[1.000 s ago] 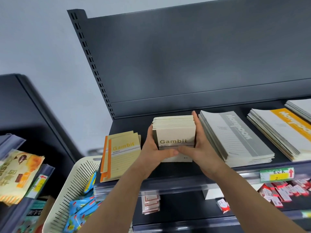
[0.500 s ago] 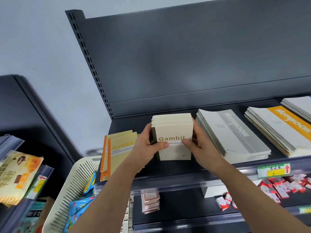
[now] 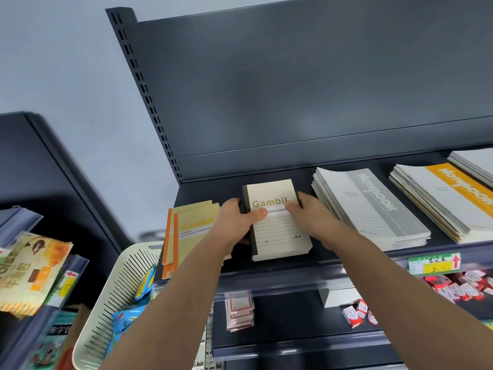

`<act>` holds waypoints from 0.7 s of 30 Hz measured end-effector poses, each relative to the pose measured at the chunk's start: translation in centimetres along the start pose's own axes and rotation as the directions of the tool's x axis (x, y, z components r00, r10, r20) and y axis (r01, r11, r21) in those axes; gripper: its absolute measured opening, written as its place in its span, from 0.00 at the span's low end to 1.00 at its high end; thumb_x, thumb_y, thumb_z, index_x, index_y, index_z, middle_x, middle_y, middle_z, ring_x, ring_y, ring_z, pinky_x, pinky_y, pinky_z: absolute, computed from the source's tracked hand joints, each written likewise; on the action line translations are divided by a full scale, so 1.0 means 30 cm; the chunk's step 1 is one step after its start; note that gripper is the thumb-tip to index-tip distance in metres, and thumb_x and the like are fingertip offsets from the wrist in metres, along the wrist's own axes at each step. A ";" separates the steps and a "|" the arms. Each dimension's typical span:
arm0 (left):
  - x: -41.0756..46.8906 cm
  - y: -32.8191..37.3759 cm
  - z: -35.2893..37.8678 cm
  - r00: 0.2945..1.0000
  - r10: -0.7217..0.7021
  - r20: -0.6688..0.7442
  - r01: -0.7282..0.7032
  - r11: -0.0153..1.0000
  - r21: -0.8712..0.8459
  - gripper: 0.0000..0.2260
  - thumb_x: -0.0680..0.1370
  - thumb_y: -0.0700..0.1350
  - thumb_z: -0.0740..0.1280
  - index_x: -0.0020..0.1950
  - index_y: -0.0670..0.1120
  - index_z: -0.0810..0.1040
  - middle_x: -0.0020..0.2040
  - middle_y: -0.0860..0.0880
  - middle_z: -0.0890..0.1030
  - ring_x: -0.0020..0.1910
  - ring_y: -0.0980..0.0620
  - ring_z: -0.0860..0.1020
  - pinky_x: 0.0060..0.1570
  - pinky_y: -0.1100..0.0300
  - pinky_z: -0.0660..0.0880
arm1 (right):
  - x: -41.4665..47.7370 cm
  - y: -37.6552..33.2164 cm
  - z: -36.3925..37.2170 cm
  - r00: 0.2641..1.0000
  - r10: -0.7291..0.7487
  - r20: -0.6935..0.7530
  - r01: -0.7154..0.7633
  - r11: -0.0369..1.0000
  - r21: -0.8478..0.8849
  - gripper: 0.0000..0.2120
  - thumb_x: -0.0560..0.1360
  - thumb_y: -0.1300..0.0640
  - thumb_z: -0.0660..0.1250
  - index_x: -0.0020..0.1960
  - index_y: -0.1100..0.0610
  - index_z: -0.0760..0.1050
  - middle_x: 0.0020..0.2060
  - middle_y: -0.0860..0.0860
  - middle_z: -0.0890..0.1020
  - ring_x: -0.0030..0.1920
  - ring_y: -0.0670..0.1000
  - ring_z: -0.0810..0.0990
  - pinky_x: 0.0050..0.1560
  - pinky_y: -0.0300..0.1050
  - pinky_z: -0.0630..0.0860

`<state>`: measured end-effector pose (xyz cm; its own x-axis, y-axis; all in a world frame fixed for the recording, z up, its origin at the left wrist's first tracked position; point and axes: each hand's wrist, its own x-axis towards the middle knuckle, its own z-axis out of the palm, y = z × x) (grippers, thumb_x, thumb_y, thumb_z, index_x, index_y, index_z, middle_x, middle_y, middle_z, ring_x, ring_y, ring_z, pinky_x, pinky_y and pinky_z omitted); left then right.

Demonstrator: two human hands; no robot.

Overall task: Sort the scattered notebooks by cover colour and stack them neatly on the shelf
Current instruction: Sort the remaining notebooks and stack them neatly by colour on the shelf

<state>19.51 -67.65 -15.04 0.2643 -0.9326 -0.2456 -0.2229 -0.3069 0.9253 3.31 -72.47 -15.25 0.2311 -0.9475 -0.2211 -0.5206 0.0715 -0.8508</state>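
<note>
A stack of cream "Gambit" notebooks with dark spines [image 3: 280, 231] lies flat on the dark shelf [image 3: 309, 177]. My left hand [image 3: 240, 217] grips its left side and my right hand [image 3: 309, 212] its right side, both thumbs on the top cover. To the left lie yellow "Gambit" notebooks with orange spines [image 3: 192, 231], fanned slightly and hanging over the shelf's front edge. To the right are a stack of grey-striped notebooks [image 3: 373, 209], a stack of orange-striped notebooks [image 3: 442, 198] and the corner of a grey stack [image 3: 474, 161].
A cream slatted basket [image 3: 117, 289] with blue packets stands below left. The lower shelf holds small red-and-white packs [image 3: 240, 311] and red boxes [image 3: 458, 287]. A green-and-yellow price tag [image 3: 434, 264] sits on the shelf's front rail. Snack bags [image 3: 29, 268] hang on the left rack.
The cream stack has tipped from standing on edge to lying flat on the shelf, its cover now facing up. Both hands stayed on its sides.
</note>
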 end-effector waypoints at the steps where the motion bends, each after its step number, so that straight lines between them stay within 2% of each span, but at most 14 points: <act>1: 0.002 -0.004 0.004 1.000 -0.029 -0.009 0.029 1.000 0.009 0.12 0.75 0.45 0.72 0.56 0.45 0.75 0.51 0.47 0.83 0.49 0.47 0.82 0.47 0.45 0.81 | 0.005 -0.004 0.007 1.000 0.015 0.010 -0.014 0.999 -0.034 0.15 0.82 0.52 0.56 0.64 0.57 0.72 0.57 0.52 0.79 0.55 0.52 0.78 0.55 0.48 0.75; 5: 0.014 -0.007 0.019 0.996 -0.069 -0.051 0.071 0.996 0.044 0.15 0.74 0.45 0.73 0.57 0.44 0.73 0.52 0.46 0.82 0.49 0.46 0.82 0.45 0.44 0.82 | 0.004 -0.013 0.015 0.999 0.037 0.014 -0.035 0.992 -0.120 0.16 0.82 0.52 0.55 0.63 0.58 0.74 0.56 0.53 0.79 0.53 0.53 0.78 0.52 0.47 0.75; 12: 0.017 0.001 0.017 0.995 -0.089 -0.042 0.095 0.985 0.144 0.18 0.73 0.47 0.74 0.55 0.46 0.69 0.53 0.46 0.81 0.50 0.46 0.81 0.44 0.45 0.82 | -0.004 -0.016 0.014 0.998 0.063 -0.019 -0.065 0.969 -0.238 0.17 0.82 0.50 0.56 0.62 0.60 0.73 0.57 0.55 0.79 0.55 0.56 0.78 0.56 0.49 0.75; 17: 0.007 0.012 0.029 0.995 -0.073 -0.074 0.086 0.977 0.195 0.24 0.72 0.48 0.74 0.61 0.45 0.65 0.55 0.46 0.78 0.51 0.45 0.79 0.44 0.45 0.82 | -0.015 -0.026 0.012 0.996 0.067 -0.064 -0.087 0.920 -0.383 0.17 0.81 0.48 0.57 0.61 0.59 0.73 0.56 0.56 0.79 0.51 0.55 0.77 0.49 0.47 0.73; 19: -0.002 0.013 0.037 0.993 -0.019 -0.113 0.056 0.943 0.328 0.27 0.72 0.51 0.74 0.62 0.45 0.64 0.53 0.47 0.78 0.50 0.47 0.79 0.46 0.47 0.81 | -0.024 -0.029 0.007 0.993 0.010 -0.117 -0.073 0.832 -0.549 0.16 0.80 0.47 0.58 0.60 0.57 0.72 0.55 0.54 0.79 0.52 0.55 0.75 0.48 0.48 0.72; 21: -0.007 0.019 0.042 0.984 0.070 -0.163 0.021 0.866 0.500 0.29 0.71 0.54 0.74 0.64 0.46 0.64 0.52 0.49 0.77 0.50 0.48 0.78 0.48 0.52 0.78 | -0.028 -0.024 0.009 0.987 -0.096 -0.131 -0.008 0.773 -0.634 0.18 0.80 0.47 0.60 0.67 0.53 0.68 0.60 0.54 0.75 0.60 0.57 0.71 0.54 0.52 0.72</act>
<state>18.13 -67.87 -14.84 0.3970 -0.9086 -0.1300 -0.6563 -0.3800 0.6518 3.70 -71.64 -14.59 0.1709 -0.9825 -0.0740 -0.9256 -0.1343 -0.3539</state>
